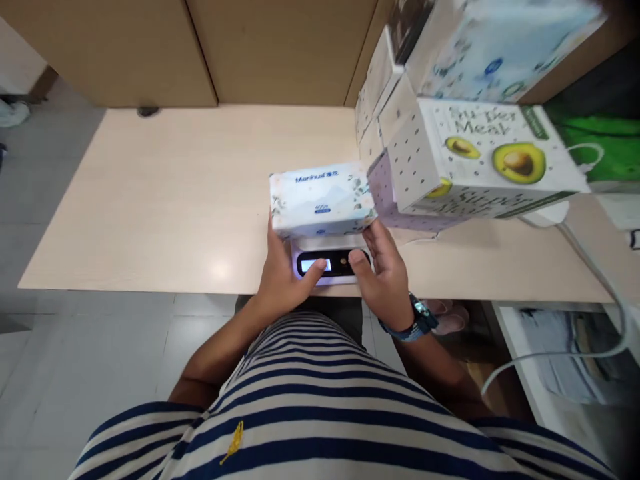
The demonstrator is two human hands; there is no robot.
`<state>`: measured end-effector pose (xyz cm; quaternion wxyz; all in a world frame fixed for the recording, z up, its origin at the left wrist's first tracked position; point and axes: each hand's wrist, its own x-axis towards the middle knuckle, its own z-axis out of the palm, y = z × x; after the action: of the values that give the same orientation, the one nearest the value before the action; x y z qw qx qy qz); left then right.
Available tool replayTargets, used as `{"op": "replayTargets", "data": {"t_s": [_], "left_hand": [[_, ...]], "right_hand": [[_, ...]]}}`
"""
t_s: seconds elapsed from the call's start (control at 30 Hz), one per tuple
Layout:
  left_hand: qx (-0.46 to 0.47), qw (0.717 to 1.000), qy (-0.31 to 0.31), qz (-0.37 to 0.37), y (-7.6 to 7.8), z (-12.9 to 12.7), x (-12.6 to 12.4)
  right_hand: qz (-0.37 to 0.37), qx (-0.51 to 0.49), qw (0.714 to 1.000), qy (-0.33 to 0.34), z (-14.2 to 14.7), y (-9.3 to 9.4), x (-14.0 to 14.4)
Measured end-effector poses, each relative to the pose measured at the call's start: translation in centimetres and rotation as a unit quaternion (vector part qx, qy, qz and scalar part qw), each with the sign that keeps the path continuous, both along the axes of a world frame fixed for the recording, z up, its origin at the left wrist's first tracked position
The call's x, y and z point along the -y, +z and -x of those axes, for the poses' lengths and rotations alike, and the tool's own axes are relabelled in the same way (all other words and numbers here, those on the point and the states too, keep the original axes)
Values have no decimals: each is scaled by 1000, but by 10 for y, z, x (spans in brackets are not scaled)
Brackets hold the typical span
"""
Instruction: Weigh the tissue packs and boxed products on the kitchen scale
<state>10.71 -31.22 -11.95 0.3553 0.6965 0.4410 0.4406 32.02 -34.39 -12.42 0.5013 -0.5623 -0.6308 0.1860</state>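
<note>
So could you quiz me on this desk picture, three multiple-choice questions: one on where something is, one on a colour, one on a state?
1. Where is the tissue pack?
A. on top of the small scale
B. on the floor
C. inside the cupboard

2. What colour are the shirt stripes?
A. red and yellow
B. dark blue and white
C. green and black

3. What state is the scale's display in?
A. dark
B. lit
C. covered with tape

Answers:
1 A, the pack lies on the scale's platform at the near edge of the table.
2 B, navy bands alternate with white ones.
3 B, the screen glows pale beside the left hand thumb, while the right hand thumb rests on the panel's other end.
</note>
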Motion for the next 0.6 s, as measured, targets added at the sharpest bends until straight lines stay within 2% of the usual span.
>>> {"op": "replayTargets", "data": {"t_s": [0.07,0.13,0.2,0.23,0.3,0.33,0.43,0.5,0.6], "left_hand": [[-5,997,64,-35,-4,14,-9],[-13,984,156,-81,-3,41,-32],[-33,968,224,-106,5,70,-71],[-58,964,238,-98,10,84,-95],[-160,957,241,-28,21,107,-143],[-188,953,238,-7,25,115,-165],[-251,941,222,39,32,133,-207],[-287,931,220,54,28,141,-216],[-336,916,211,57,17,147,-213]], "right_hand": [[-6,34,998,48,13,21,-13],[-9,57,992,110,30,46,-43],[3,80,986,147,54,71,-86],[21,103,983,149,68,82,-111],[89,232,961,124,97,99,-159],[127,307,935,126,111,104,-179],[160,391,896,138,145,102,-221],[155,410,888,138,160,94,-239],[153,437,877,129,170,85,-266]]}}
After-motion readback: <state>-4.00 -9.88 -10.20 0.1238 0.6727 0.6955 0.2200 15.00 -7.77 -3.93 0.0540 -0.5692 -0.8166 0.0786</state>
